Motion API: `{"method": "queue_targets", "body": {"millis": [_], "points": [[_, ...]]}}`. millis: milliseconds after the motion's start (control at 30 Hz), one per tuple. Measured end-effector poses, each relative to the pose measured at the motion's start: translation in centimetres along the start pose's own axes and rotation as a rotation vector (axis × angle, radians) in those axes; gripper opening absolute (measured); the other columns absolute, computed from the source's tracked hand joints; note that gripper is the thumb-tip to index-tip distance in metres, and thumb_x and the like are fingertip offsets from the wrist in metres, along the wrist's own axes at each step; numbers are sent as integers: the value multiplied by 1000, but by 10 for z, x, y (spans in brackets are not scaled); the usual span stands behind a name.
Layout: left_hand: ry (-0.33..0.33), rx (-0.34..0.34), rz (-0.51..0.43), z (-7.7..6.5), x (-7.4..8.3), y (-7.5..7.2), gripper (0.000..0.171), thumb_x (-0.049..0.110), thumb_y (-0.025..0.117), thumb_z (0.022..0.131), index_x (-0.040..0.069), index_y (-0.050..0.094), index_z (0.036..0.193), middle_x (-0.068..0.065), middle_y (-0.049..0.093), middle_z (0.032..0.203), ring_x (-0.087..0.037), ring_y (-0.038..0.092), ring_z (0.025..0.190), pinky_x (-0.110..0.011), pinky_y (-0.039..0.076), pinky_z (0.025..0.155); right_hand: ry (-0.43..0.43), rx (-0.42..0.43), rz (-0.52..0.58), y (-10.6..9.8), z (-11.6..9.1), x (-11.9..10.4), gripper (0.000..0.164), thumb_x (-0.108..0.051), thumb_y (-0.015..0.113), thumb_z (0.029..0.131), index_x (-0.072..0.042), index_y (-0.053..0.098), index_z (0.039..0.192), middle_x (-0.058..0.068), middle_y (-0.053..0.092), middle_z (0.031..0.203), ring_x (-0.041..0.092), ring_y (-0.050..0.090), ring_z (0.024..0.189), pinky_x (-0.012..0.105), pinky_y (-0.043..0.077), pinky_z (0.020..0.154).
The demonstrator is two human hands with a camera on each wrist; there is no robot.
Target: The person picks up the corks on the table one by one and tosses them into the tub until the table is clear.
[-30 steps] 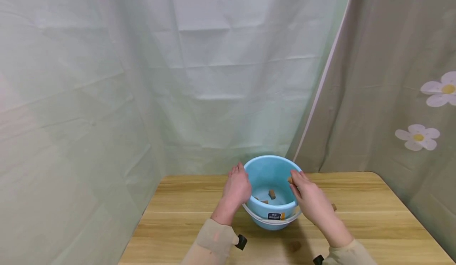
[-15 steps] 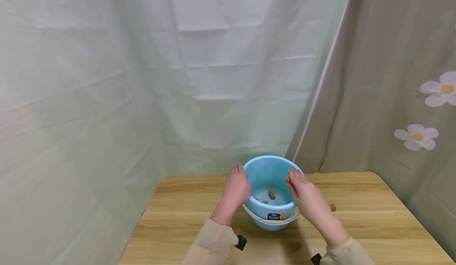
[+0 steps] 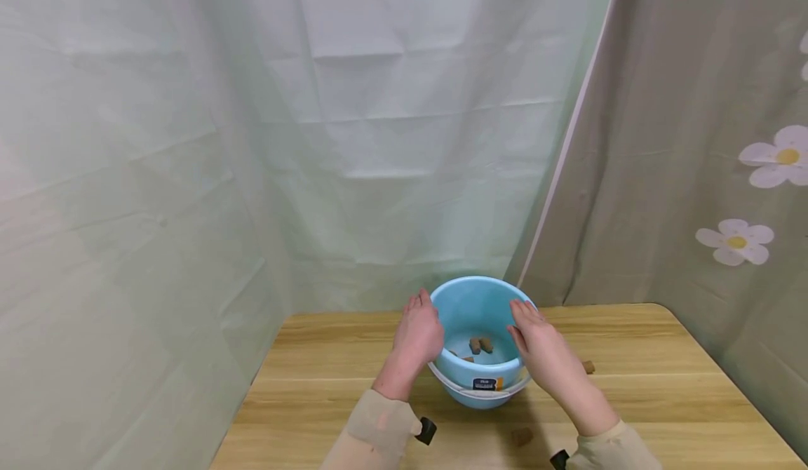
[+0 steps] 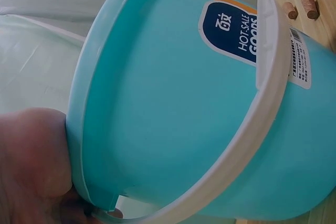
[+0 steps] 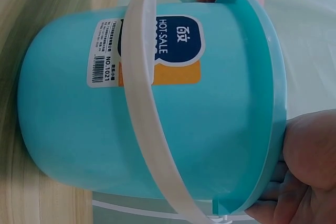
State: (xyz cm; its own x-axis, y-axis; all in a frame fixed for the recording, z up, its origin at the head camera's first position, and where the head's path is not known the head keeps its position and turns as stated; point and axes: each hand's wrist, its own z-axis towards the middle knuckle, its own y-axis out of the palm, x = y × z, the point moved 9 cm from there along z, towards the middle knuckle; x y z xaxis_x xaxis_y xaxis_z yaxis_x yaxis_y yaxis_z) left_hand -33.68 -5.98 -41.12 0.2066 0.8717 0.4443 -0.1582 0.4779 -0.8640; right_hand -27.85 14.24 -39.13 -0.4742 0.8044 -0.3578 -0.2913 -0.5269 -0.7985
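Note:
A light blue plastic bucket (image 3: 482, 294) with a white handle (image 4: 231, 156) stands on the wooden table. Inside lie several small brown corks (image 3: 486, 344); part of its floor is hidden by the near wall. My left hand (image 3: 419, 328) grips the rim on the left side, its fingertips partly hidden in the left wrist view. At the right rim, my right hand (image 3: 543, 340) has its fingers extended over the edge, the thumb apart from them and no cork between. In the right wrist view that hand's lower fingers lie close against the rim.
One cork (image 3: 588, 367) lies on the table (image 3: 663, 400) right of the bucket, partly beside my right forearm. Another cork (image 3: 522, 436) is nearer the front. Pale curtains (image 3: 391, 140) hang behind and left, a flowered grey curtain (image 3: 669, 175) on the right.
A cork that my right thumb and fingers pinched over the bucket has been let go. It now lies on the bucket's floor beside another cork. My left hand keeps its place.

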Motion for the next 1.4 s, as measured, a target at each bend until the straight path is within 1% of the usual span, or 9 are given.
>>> {"method": "queue_targets", "body": {"millis": [400, 800, 1200, 1400], "points": [[-7, 5, -5, 1, -2, 1, 52, 11, 44, 113, -22, 37, 153, -35, 49, 155, -47, 43, 149, -54, 33, 125, -9, 23, -1, 0, -1, 1, 47, -4, 68, 104, 15, 56, 146, 32, 58, 147, 49, 54, 139, 62, 45, 112], [-18, 5, -17, 1, -4, 1, 53, 10, 44, 112, -22, 35, 153, -36, 49, 154, -46, 43, 149, -52, 34, 125, -17, 15, 11, 3, -1, 3, 49, -7, 69, 105, 13, 56, 147, 31, 56, 150, 49, 52, 141, 62, 46, 112], [-10, 3, 6, 0, -5, 0, 53, 11, 44, 113, -23, 36, 153, -36, 50, 153, -46, 45, 148, -52, 35, 125, 5, 20, 33, 2, -6, 7, 50, -10, 67, 106, 12, 54, 150, 29, 55, 152, 48, 49, 144, 63, 44, 114], [-15, 10, 4, -1, -3, -2, 53, 11, 44, 113, -22, 36, 153, -36, 51, 152, -46, 46, 148, -51, 36, 124, 43, 10, 86, 0, -13, 13, 51, -13, 63, 109, 11, 50, 152, 28, 51, 156, 48, 44, 148, 64, 41, 116]]}}
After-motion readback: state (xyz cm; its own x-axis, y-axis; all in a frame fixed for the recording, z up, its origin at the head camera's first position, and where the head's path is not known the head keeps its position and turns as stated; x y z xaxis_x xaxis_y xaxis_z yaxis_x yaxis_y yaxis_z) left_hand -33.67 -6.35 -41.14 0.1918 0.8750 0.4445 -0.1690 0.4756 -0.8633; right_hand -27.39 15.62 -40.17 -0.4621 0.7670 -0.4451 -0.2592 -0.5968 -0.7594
